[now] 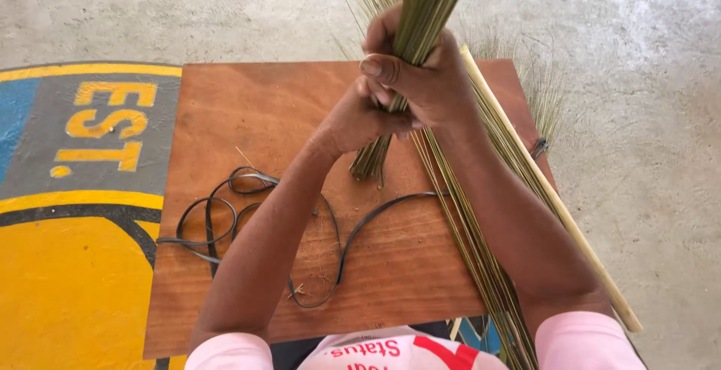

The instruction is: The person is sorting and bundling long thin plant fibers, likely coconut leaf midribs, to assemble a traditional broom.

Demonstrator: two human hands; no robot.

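A bundle of thin green-brown grass stalks stands nearly upright over a brown wooden board, its cut ends hanging just above the wood. My right hand is wrapped around the bundle high up. Just below it, my left hand grips the same stalks. A black flat strap lies in loose loops on the board under my left forearm, one end running toward the bundle.
More loose stalks and a pale wooden stick lie diagonally along the board's right side. The board rests on a concrete floor. A painted yellow, blue and grey marking covers the floor at left.
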